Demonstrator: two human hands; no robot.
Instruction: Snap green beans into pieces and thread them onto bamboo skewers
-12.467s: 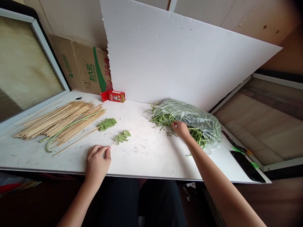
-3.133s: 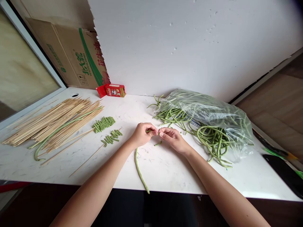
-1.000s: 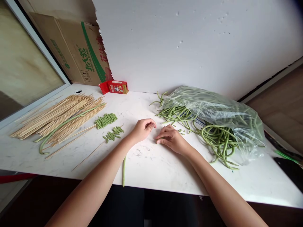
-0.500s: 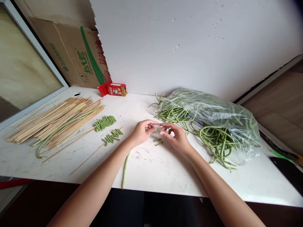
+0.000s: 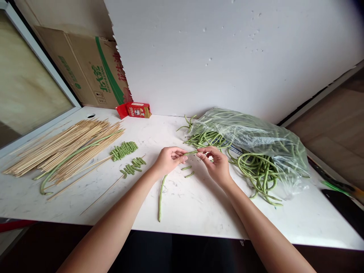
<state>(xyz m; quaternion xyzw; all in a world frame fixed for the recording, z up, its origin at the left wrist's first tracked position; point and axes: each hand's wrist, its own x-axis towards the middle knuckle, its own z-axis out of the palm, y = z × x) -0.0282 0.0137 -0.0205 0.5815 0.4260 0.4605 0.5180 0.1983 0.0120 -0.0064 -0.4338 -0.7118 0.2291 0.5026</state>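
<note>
A long green bean runs through my left hand, its tail hanging down toward the table's front edge. Its other end stretches across to my right hand, where thumb and fingertips pinch it. Both hands are closed on this one bean, a little above the table. Two short cut bean pieces lie on the white surface between the hands. To the left, bean pieces threaded on a skewer form a tight row, and a second skewer carries a shorter row.
A large pile of bamboo skewers covers the left side, with a long bean across it. A clear plastic bag of long beans lies at the right, loose beans spilling out. A small red box stands near the back wall.
My hands have drawn apart, and a stretch of bean now shows between them. The hanging tail has swung right. The view has shifted slightly.
</note>
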